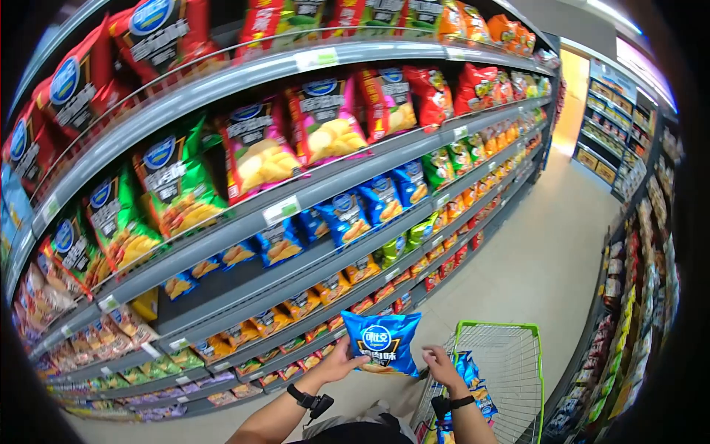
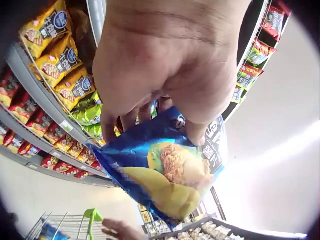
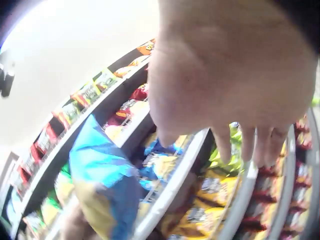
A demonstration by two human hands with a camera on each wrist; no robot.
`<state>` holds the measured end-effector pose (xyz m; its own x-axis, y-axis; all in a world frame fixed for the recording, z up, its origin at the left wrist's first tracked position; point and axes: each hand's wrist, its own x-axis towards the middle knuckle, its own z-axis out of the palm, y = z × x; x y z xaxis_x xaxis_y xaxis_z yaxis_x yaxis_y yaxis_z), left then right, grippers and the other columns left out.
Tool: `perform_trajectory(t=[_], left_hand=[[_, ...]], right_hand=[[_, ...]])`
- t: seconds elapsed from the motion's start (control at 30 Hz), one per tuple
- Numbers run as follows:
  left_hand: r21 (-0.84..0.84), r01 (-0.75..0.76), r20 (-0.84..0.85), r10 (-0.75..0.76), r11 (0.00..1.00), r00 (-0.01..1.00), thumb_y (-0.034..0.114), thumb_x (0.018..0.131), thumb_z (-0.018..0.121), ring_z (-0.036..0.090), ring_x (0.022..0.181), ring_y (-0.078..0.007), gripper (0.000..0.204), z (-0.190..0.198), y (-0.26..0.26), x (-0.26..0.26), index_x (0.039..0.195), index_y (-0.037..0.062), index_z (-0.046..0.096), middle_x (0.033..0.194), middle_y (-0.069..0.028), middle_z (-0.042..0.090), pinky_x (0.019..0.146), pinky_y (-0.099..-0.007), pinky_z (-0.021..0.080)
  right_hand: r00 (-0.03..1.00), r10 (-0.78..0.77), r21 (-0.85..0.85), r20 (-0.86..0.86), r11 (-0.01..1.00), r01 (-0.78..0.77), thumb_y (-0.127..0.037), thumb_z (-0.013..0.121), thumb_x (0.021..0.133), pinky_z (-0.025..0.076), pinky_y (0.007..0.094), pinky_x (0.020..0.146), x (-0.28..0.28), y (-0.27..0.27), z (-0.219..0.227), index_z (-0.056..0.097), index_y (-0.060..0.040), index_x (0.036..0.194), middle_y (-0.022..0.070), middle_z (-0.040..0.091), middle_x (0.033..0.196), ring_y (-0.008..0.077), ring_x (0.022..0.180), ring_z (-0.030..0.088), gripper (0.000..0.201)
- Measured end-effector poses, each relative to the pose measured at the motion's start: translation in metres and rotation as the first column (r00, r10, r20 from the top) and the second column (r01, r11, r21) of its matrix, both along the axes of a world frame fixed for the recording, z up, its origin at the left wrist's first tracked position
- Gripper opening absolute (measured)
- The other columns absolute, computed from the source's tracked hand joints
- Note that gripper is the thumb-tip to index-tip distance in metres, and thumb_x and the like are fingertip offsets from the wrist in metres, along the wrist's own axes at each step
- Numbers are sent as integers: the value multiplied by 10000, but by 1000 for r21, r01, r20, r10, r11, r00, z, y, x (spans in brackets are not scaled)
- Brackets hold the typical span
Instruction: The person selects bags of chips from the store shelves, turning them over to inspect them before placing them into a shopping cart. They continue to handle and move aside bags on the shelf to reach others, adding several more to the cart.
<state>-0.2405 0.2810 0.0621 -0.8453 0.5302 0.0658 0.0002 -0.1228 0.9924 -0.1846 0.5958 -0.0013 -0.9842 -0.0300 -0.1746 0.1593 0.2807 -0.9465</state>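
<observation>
Occupying the left hand (image 1: 340,364), one glossy blue, pillow-shaped foil snack bag (image 1: 382,342), printed with white lettering, a dark panel, yellow crisps and a piece of fried chicken; the bag is gripped at its left side, with the thumb laid over the front and the fingers behind; it is held in the air before the shelving, between the two hands.

Right hand (image 1: 442,366): unburdened, with fingers loosely extended; placed just beside the bag, apart from it, above the near end of a wire shopping cart with a bright green rim (image 1: 538,370); blue snack bags (image 1: 484,399) are contained in the cart; a black wrist strap (image 1: 302,397) is worn on the left wrist, and another on the right.

Shelving, long, grey, metal, several tiers (image 1: 244,287): stocked with large green-and-black bags (image 1: 177,177), red-and-pink bags (image 1: 255,152) and, one tier below, small blue bags (image 1: 346,220); yellow-orange bags (image 1: 270,321) are set lower still; further packaged goods are ranged along the right side of the aisle, beyond a pale floor (image 1: 510,244).
</observation>
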Motion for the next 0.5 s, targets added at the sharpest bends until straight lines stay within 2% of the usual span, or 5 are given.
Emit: perform_trajectory(t=[0.03, 0.07, 0.17, 0.33, 0.5], left_hand=[[5, -11, 7, 11, 1000, 1000, 60, 925, 698, 536, 1223, -193, 693, 2, -9, 7, 1479, 39, 282, 1370, -105, 506, 1030, -365, 468], [13, -21, 11, 20, 1000, 1000, 63, 924, 700, 535, 1229, -198, 697, 3, -18, 14, 1479, 38, 280, 1371, -109, 506, 1034, -367, 467], [-69, -192, -26, 190, 979, 981, 97, 889, 751, 542, 1232, -219, 699, 7, -48, 39, 1425, 10, 312, 1351, -149, 517, 1034, -377, 468], [-108, -411, 97, 421, 905, 902, 115, 860, 784, 531, 1251, -240, 732, -28, -123, 88, 1409, -3, 314, 1344, -180, 513, 1046, -387, 454], [81, -276, 284, 243, 958, 928, 148, 887, 742, 471, 1313, -208, 807, -45, -189, 161, 1512, 16, 248, 1449, -93, 456, 1104, -383, 386]], right_hand=[[996, 85, -339, 11, 938, -76, -442, 678, 893, 431, 410, 1041, -5, -18, 11, 491, 18, 1360, 203, 532, 1357, 304, 1241, 526, 682], [986, 165, -636, -2, 761, -128, -443, 669, 906, 403, 409, 1074, -4, -37, 17, 439, 22, 1410, 173, 535, 1357, 285, 1264, 505, 722], [919, 289, -473, -270, 791, -388, -352, 697, 929, 391, 393, 1100, -6, -102, 29, 315, 9, 1479, 120, 492, 1401, 214, 1288, 480, 761], [875, 469, -309, -120, 820, -482, -171, 790, 865, 438, 346, 1058, 5, -195, 35, 326, 38, 1446, 125, 505, 1375, 185, 1237, 518, 772], [794, 606, -371, -43, 728, -576, -219, 754, 902, 466, 343, 1015, 33, -245, 49, 385, 42, 1413, 112, 582, 1284, 165, 1166, 558, 682]])
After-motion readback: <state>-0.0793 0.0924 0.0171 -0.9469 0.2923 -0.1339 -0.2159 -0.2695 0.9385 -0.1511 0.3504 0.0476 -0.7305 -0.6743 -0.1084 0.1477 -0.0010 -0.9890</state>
